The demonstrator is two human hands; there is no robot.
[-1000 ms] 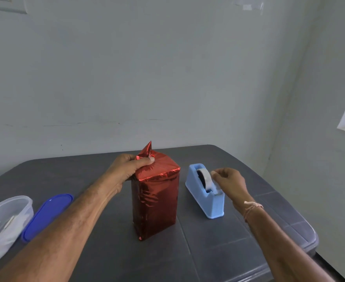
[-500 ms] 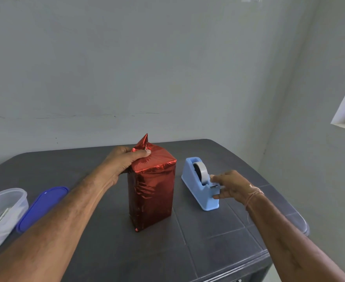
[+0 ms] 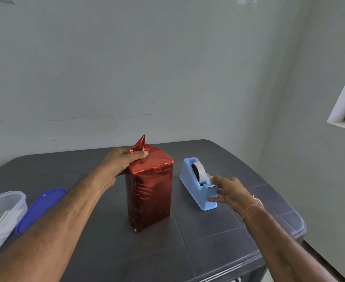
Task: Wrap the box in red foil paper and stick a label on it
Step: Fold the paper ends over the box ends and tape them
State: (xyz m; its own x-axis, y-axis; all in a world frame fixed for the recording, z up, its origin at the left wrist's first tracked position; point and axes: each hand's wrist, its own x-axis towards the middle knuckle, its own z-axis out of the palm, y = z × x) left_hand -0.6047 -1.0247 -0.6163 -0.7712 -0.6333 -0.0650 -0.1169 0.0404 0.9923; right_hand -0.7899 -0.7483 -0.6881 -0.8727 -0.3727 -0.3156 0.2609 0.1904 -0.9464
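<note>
Centre of the dark grey plastic table (image 3: 208, 245) stands the tall box (image 3: 149, 196), upright on its end and covered in shiny, crinkled red foil paper (image 3: 147, 169). The left hand (image 3: 120, 162) is up at the box's top left corner. Its thumb (image 3: 142, 154) lies flat across the gathered foil and its fingers curl round behind the edge, so it has a firm grip up there. Just above that thumb a pointed tip of foil (image 3: 141, 141) sticks up, not folded down.

Over to the right, just beside the box but not touching it, sits the light blue plastic tape dispenser (image 3: 188, 176) with its roll of pale tape (image 3: 198, 171) seated in the top. The right hand (image 3: 229, 192) is at the dispenser's near end. Its fingers are loosely spread against the cutter, and the thumb (image 3: 213, 200) touches the lower front of the body. Whether those fingers have the tape end pinched, I can't tell from here. A thin pinkish thread band (image 3: 251, 207) circles that wrist.

Far left on the table there's a clear plastic oval container (image 3: 15, 200), and right beside it lies a blue oval plastic lid (image 3: 41, 208)
</note>
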